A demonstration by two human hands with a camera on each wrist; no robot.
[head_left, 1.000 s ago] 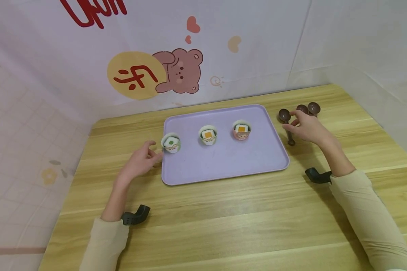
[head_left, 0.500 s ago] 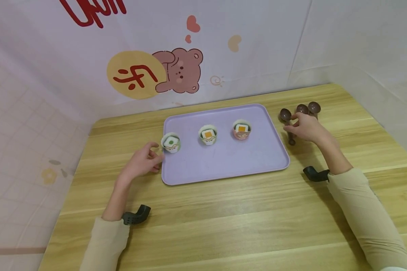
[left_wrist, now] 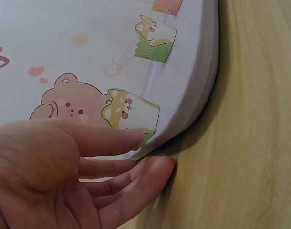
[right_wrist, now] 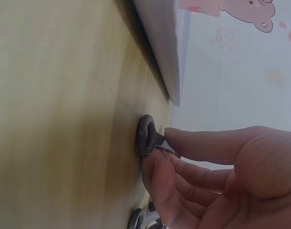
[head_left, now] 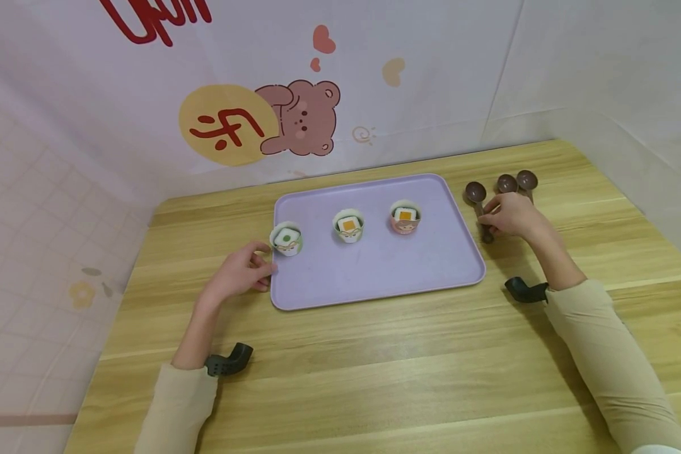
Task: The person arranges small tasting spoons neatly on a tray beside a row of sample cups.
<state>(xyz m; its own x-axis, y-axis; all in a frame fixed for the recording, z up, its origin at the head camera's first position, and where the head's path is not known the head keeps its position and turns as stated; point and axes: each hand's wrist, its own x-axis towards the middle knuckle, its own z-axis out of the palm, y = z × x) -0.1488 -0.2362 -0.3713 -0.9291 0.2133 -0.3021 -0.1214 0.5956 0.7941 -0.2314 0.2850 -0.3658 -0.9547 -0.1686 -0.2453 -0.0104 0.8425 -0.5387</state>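
In the head view, my left hand (head_left: 243,270) is at the left edge of the lilac tray (head_left: 386,274). The left wrist view shows the thumb over its rim beside a green-and-white paper cup (left_wrist: 129,112), the other fingers outside it near the tabletop. My right hand (head_left: 513,215) pinches the handle of a brown measuring spoon (head_left: 477,192) between thumb and fingers; its ring end (right_wrist: 145,135) sticks out past the fingertips in the right wrist view. Two more brown spoons (head_left: 526,180) lie just beyond this hand, handles mostly hidden.
Three paper cups stand in a row on the tray: a green-patterned one at its left edge, another green one (head_left: 349,236) in the middle and a pink one (head_left: 404,226). Each holds a white square piece. A printed cloth wall (head_left: 431,101) rises behind the wooden table (head_left: 374,366).
My right hand has come down onto the spoon handle and pinches it. My left hand has moved slightly right, its thumb now over the tray rim. Cups and tray have not moved.
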